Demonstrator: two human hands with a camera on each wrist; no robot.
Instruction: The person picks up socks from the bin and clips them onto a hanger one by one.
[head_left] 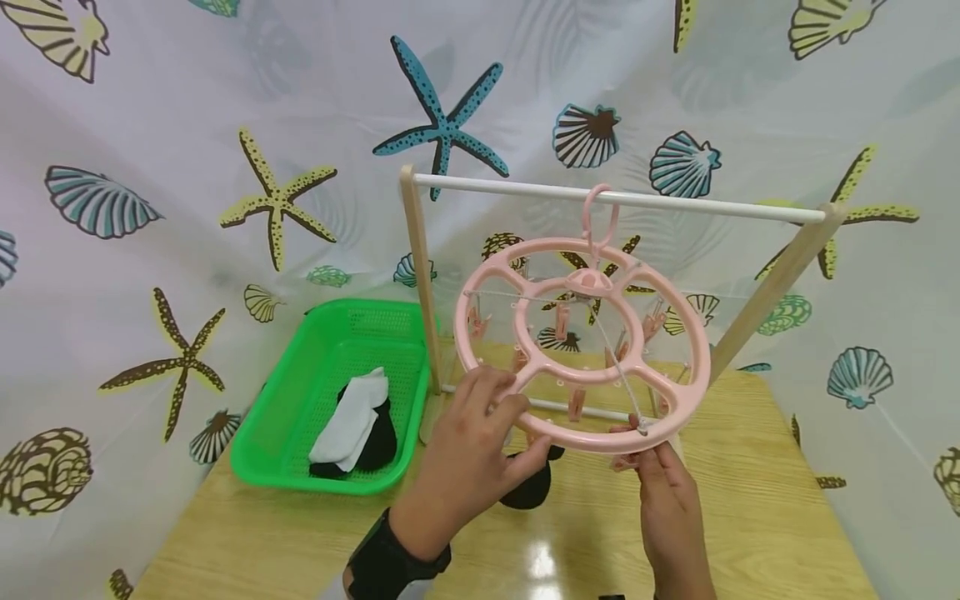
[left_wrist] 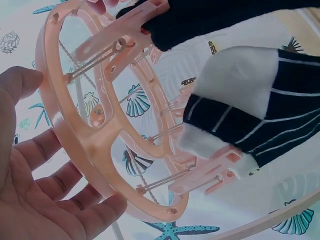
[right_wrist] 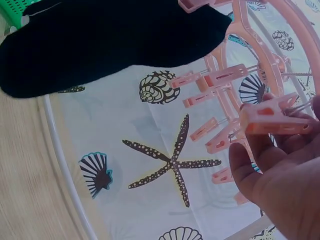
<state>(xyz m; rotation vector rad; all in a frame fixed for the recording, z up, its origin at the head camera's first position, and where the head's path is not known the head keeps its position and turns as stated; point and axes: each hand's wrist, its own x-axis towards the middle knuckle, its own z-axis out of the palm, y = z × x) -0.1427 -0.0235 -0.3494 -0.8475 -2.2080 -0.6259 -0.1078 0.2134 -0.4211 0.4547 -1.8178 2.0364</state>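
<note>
A pink round clip hanger [head_left: 693, 333] hangs by its hook from a white rod, its ring tilted toward me. My left hand [head_left: 465, 458] holds the ring's front left rim with curled fingers. Under the front right rim, my right hand [head_left: 671, 508] has its fingers around a pink clothespin [right_wrist: 275, 120]; nothing shows between that clothespin's jaws in the right wrist view. A black sock [right_wrist: 115, 45] hangs from another clothespin. In the left wrist view, a striped black-and-white sock [left_wrist: 240, 80] is clipped on too. The head view mostly hides these hanging socks behind the ring and left hand.
A wooden stand [head_left: 420, 267] carries the white rod [head_left: 495, 186]. Left of it, a green basket [head_left: 262, 417] on the wooden table [head_left: 750, 517] holds a white sock [head_left: 348, 429] over something black. Several other clothespins dangle from the hanger. A patterned curtain [head_left: 337, 100] closes off the back.
</note>
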